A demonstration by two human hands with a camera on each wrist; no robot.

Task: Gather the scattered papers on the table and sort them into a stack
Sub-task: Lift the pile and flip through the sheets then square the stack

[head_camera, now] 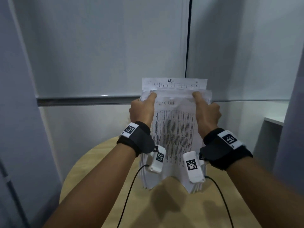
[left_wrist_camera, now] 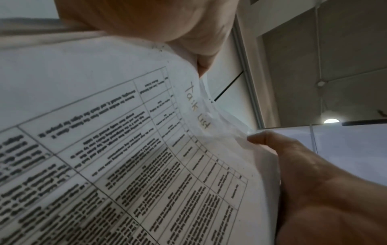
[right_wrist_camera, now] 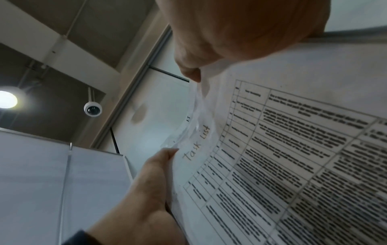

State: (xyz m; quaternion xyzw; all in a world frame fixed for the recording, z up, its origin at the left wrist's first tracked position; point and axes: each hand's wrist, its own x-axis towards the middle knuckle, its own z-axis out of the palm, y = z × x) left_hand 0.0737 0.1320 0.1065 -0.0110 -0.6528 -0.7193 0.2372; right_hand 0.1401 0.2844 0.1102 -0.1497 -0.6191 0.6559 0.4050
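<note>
Standing upright mid-frame on the round wooden desk [head_camera: 102, 178], a sheaf of white printed papers [head_camera: 174, 129] is clamped at both sides by the fingers [head_camera: 152, 96] of left hand [head_camera: 141, 111] and right hand [head_camera: 208, 112].

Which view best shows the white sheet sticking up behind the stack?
Head view: the white printed sheet juts above the stack of white papers, top edge fully visible. Both wrist views catch only slivers of it.

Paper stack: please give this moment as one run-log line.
paper stack: upright, lower edge at table | left hand: grips left side | right hand: grips right side | back sheet: sticks up
</note>
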